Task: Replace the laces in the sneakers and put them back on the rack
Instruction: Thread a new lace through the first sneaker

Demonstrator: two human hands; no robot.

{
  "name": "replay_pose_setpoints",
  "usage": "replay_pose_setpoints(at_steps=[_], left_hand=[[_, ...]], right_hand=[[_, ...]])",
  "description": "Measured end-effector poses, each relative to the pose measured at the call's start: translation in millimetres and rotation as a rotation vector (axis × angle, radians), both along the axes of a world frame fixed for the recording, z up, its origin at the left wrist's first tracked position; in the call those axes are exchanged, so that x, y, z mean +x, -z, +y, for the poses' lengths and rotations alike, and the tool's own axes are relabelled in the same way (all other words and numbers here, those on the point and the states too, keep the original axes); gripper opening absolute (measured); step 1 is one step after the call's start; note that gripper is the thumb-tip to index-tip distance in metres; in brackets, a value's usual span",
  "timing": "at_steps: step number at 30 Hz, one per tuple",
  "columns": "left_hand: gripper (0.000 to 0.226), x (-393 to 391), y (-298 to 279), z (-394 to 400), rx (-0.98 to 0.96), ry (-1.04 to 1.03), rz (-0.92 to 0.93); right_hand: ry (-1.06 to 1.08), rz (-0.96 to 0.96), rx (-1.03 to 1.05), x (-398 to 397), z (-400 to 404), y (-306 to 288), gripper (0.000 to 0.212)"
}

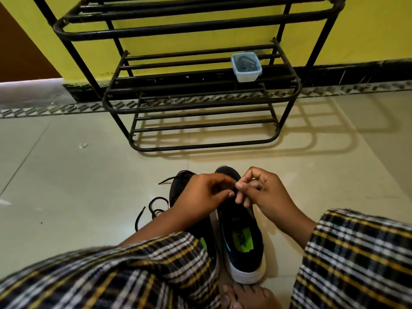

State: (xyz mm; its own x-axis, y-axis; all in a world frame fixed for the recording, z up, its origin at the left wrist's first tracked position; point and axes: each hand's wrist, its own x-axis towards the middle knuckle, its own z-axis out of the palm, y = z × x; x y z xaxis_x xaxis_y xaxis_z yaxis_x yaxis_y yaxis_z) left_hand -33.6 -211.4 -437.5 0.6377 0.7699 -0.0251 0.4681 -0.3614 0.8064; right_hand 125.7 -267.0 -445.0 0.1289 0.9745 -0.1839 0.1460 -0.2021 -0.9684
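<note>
Both hands meet over the toe end of the right sneaker [242, 239]. The left hand [205, 195] has fingers curled, thumb and forefinger pinching what looks like a thin black lace; the right hand [260, 192] pinches at the same spot, its other fingers bent. The left sneaker [178, 188] lies just beside, partly under the left forearm, with a loose black lace [153, 206] trailing on the floor [66, 175]. Bare tile lies between the shoes and the black metal rack [200, 103], whose middle shelf carries a small plastic container [246, 66].
</note>
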Motion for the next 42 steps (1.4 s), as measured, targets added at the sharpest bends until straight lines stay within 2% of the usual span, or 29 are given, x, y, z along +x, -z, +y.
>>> replay_pose_setpoints(at_steps=[8, 12, 14, 18, 22, 24, 27, 31, 34, 37, 39, 42], left_hand=[[0.013, 0.3, 4.0, -2.4, -0.024, 0.008, 0.007], [0.009, -2.7, 9.9, -0.2, 0.014, -0.098, 0.052], [0.01, -3.3, 12.1, 0.4, -0.019, -0.126, 0.043], [0.021, 1.8, 13.6, -1.4, -0.087, -0.059, 0.006], [0.012, 3.8, 16.8, -1.8, -0.069, -0.074, -0.001], [0.012, 2.1, 19.1, -0.1, -0.067, -0.121, 0.009], [0.011, -1.7, 24.8, 2.3, -0.086, -0.207, 0.054], [0.01, -1.7, 31.2, 3.3, -0.065, -0.255, 0.122], [0.008, -2.5, 35.7, 5.7, -0.077, -0.283, 0.224], [0.005, -3.8, 38.3, 4.6, -0.106, -0.297, 0.292], [0.003, -2.8, 37.7, 2.9, -0.107, -0.312, 0.293], [0.006, 0.5, 36.5, 0.4, -0.124, -0.304, 0.25]], right_hand=[[0.029, 0.061, -0.065, -0.7, -2.3, 2.1, 0.012], [0.056, -0.144, -0.097, 4.0, -1.6, 7.7, 0.015], [0.068, -0.188, -0.105, 6.0, -1.7, 9.8, 0.017], [0.056, -0.146, -0.083, 2.4, -1.7, 10.1, 0.017], [0.039, -0.094, -0.064, -0.6, -0.7, 9.1, 0.015], [0.047, -0.173, -0.087, 3.1, -0.1, 12.3, 0.011], [-0.013, -0.515, -0.241, 11.9, -0.9, 20.2, 0.017], [-0.316, -0.86, -0.483, 8.8, -4.0, 20.0, 0.041], [-0.482, -1.044, -0.46, -1.9, -3.2, 16.3, 0.039], [-0.548, -1.096, -0.428, -8.5, -2.2, 12.1, 0.031], [-0.524, -1.029, -0.401, -6.9, -3.5, 11.0, 0.023], [-0.497, -0.971, -0.342, -3.7, -8.7, 8.7, 0.027]])
